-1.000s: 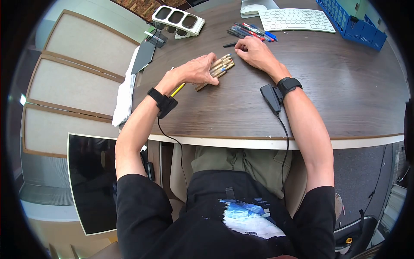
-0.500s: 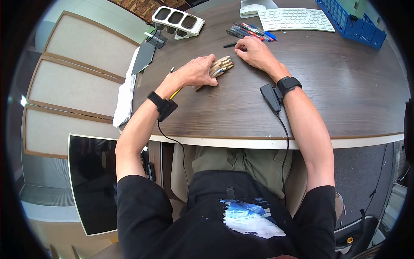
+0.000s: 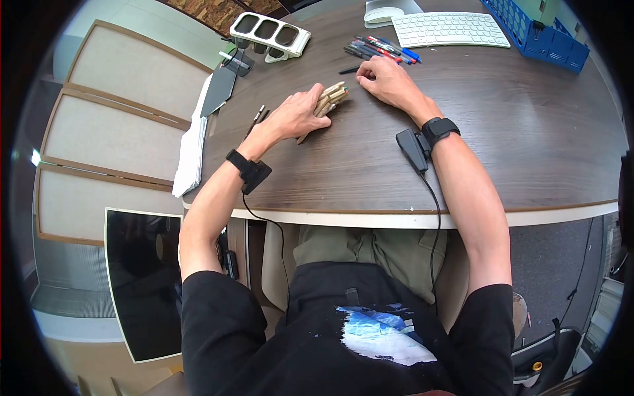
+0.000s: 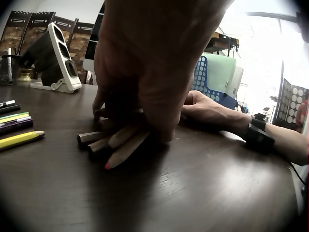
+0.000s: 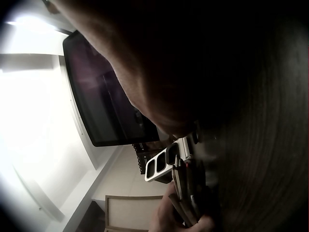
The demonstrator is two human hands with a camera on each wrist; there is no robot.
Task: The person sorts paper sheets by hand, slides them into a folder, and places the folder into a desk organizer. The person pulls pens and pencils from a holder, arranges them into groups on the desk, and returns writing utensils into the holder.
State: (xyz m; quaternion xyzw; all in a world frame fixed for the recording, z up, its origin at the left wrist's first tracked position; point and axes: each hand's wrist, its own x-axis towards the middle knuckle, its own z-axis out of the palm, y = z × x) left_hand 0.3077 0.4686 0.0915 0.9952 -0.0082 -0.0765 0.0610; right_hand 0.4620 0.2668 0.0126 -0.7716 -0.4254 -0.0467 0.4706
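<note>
The left hand (image 3: 295, 117) grips a bundle of wooden pencils (image 3: 332, 97) between thumb and fingers, low over the desk. In the left wrist view their ends (image 4: 123, 145) stick out beneath the palm, one with a red tip. The right hand (image 3: 389, 82) rests on the desk to the right of the bundle, fingers loosely bent, with a black pen or cap (image 3: 349, 70) close to its fingertips. Whether those fingers touch it cannot be told. Beyond that hand lies a pile of pens (image 3: 381, 49), mostly blue, red and black.
A white three-slot holder (image 3: 273, 34) stands at the back left, near a dark mesh cup (image 3: 239, 64). Several pencils and markers (image 4: 20, 140) lie left of the left hand. Along the back are a white keyboard (image 3: 451, 30), a mouse (image 3: 384, 17) and a blue basket (image 3: 541, 41).
The left hand and its bundle have shifted slightly left, and the pencils are bunched more tightly than before. Dark pens beside the left forearm show more now. The right hand has stayed nearly still.
</note>
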